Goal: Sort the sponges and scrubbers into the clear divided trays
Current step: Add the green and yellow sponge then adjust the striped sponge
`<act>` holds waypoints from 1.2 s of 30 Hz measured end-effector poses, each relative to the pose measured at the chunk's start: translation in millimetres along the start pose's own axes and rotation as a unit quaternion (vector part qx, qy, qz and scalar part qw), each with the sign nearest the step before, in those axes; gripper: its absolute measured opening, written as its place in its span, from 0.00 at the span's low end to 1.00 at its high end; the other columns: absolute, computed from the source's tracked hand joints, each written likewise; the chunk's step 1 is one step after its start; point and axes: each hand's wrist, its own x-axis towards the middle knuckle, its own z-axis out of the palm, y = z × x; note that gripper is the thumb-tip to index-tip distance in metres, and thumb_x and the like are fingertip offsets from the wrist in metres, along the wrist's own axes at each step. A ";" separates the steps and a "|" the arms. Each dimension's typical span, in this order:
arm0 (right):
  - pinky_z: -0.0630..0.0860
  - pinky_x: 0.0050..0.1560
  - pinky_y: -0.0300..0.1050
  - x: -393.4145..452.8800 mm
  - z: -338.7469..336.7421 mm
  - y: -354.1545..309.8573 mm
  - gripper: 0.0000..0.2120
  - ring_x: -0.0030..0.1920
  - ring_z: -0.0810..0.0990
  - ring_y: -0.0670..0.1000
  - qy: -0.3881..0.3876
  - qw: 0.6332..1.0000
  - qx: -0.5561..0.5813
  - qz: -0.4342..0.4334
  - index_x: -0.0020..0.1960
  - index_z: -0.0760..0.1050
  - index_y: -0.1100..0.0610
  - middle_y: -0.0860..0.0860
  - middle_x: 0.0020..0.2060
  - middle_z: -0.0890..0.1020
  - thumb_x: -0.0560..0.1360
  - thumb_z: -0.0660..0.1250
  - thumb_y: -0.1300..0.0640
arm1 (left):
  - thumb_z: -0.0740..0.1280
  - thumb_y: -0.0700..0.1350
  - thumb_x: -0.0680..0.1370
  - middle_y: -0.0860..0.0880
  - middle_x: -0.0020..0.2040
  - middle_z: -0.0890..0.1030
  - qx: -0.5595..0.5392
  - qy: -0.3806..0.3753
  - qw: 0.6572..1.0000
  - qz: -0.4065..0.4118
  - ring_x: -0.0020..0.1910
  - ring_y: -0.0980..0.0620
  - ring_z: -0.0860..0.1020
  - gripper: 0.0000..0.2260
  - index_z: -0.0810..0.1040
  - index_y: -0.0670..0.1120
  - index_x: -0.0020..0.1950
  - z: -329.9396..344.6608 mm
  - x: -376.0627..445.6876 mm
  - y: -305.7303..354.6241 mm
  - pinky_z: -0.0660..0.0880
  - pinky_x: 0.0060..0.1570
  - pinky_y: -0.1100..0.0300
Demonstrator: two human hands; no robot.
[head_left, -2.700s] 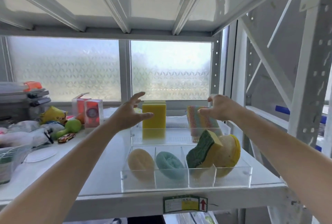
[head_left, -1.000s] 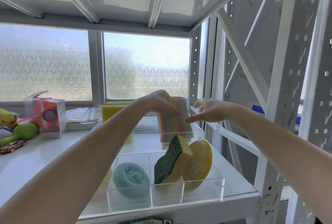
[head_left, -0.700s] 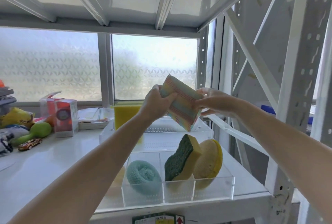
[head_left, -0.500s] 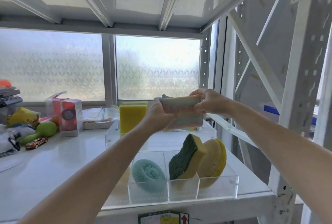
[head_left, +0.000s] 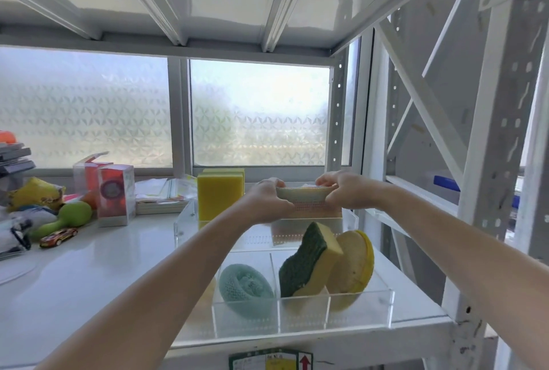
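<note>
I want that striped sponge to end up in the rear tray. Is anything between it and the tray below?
Nothing visible. Both hands, left and right, grip the striped sponge just above the rear tray. The yellow sponges stand in its left part, off to the side.

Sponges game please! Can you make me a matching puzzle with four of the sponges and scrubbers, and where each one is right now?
Things:
1. striped sponge
2. teal mesh scrubber
3. green-and-yellow sponge
4. yellow block sponge

Places:
A. standing upright at the left of the back clear tray
B. held between both hands
C. leaning on the round yellow sponge
D. alone in a compartment of the front clear tray

Pairs: 1-B, 2-D, 3-C, 4-A
</note>
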 end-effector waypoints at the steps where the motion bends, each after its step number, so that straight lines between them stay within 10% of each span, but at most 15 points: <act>1: 0.72 0.52 0.38 -0.1 1.3 1.2 0.27 0.55 0.73 0.50 0.003 1.000 -0.010 0.000 0.72 0.63 0.56 0.54 0.63 0.73 0.74 0.61 0.63 | 0.65 0.42 0.74 0.46 0.57 0.74 0.008 -0.003 1.000 0.000 0.55 0.49 0.75 0.24 0.66 0.45 0.69 -0.4 0.3 1.4 0.76 0.50 0.60; 24: 0.72 0.62 0.46 9.2 7.8 10.4 0.24 0.58 0.73 0.52 0.063 0.996 -0.068 -0.016 0.69 0.67 0.58 0.54 0.62 0.75 0.74 0.64 0.60 | 0.67 0.47 0.72 0.44 0.66 0.69 0.146 0.012 0.988 -0.042 0.65 0.45 0.67 0.27 0.65 0.49 0.70 8.8 18.6 0.8 0.69 0.65 0.50; 36: 0.74 0.58 0.42 0.9 4.4 5.2 0.28 0.56 0.75 0.51 0.005 0.995 -0.097 0.003 0.71 0.64 0.53 0.52 0.58 0.75 0.72 0.67 0.55 | 0.64 0.46 0.75 0.46 0.64 0.73 0.136 0.005 0.990 -0.030 0.55 0.50 0.72 0.23 0.66 0.46 0.70 8.7 16.2 3.7 0.72 0.55 0.59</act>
